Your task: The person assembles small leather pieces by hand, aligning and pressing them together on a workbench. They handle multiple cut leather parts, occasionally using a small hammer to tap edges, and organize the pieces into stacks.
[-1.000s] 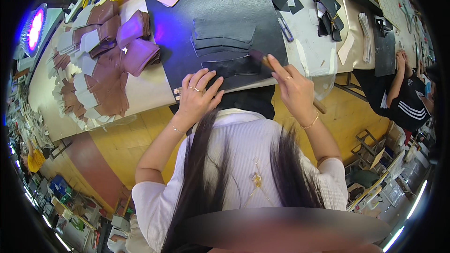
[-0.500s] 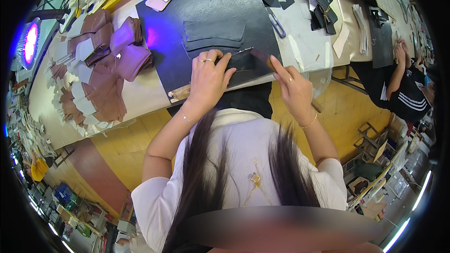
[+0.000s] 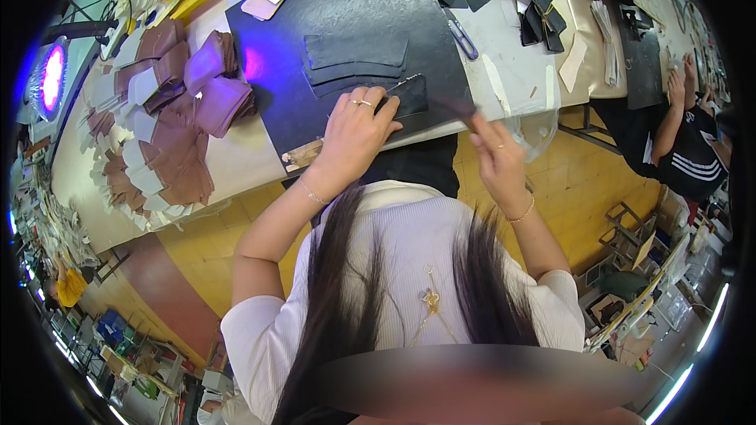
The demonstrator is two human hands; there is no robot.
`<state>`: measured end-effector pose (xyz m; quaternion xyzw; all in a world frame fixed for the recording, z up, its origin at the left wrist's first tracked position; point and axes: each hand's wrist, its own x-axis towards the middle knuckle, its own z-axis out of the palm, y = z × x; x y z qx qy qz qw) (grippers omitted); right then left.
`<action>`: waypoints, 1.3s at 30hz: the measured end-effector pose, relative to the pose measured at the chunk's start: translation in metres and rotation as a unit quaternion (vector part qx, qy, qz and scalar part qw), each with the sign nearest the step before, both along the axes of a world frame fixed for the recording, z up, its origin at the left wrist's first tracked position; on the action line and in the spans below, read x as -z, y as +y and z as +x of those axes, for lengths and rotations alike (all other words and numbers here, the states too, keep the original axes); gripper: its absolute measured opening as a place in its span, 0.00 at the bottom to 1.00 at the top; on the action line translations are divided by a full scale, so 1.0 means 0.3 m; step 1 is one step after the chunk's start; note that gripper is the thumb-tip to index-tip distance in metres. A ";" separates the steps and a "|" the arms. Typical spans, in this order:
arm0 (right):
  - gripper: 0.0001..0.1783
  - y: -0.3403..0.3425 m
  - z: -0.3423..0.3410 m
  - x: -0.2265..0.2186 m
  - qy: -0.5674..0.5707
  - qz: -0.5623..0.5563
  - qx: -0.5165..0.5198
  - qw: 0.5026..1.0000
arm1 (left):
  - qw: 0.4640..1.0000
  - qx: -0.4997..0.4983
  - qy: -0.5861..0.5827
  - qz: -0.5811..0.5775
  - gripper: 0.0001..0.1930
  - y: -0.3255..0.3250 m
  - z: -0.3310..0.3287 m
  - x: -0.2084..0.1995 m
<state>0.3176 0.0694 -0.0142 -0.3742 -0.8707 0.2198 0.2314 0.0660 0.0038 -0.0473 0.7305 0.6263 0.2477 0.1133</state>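
My left hand [image 3: 353, 135] is closed at the near edge of the dark work board [image 3: 276, 55], fingers bent and pressed on a small black leather piece [image 3: 413, 97]. A beaded-looking pale line runs along that piece's far edge. Part of the piece is hidden under the hand. My right hand [image 3: 500, 157] is closed around a long tool [image 3: 455, 107] with a flat, dark, blade-like end, blurred by motion; its exact kind I cannot make out. The dark end hovers just right of the piece. Beyond my left hand lie stacked, curved black leather pieces [image 3: 354, 55].
Fanned brown leather pieces [image 3: 177, 130] cover the table's left side, near a glowing lamp [image 3: 52, 77]. A wooden block [image 3: 303, 155] lies at the board's near edge. Snips [image 3: 463, 38] and a banded black bundle [image 3: 539, 8] lie right. Another person [image 3: 681, 138] works at far right.
The tool in my right hand has moved right, off the black leather piece, and blurs. My left hand has shifted slightly over the piece, staying on it.
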 end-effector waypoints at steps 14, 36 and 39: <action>0.25 0.055 -0.048 -0.094 0.106 0.024 0.032 0.994 | 0.946 -0.074 -0.248 -0.197 0.12 0.061 -0.058 -0.059; 0.32 0.006 0.000 0.008 -0.143 -0.010 -0.029 0.989 | 0.989 -0.145 0.018 0.012 0.21 -0.261 -0.055 0.059; 0.32 -0.011 -0.009 0.005 -0.054 0.007 -0.037 0.998 | 0.988 -0.153 -0.033 0.017 0.19 -0.268 -0.068 0.054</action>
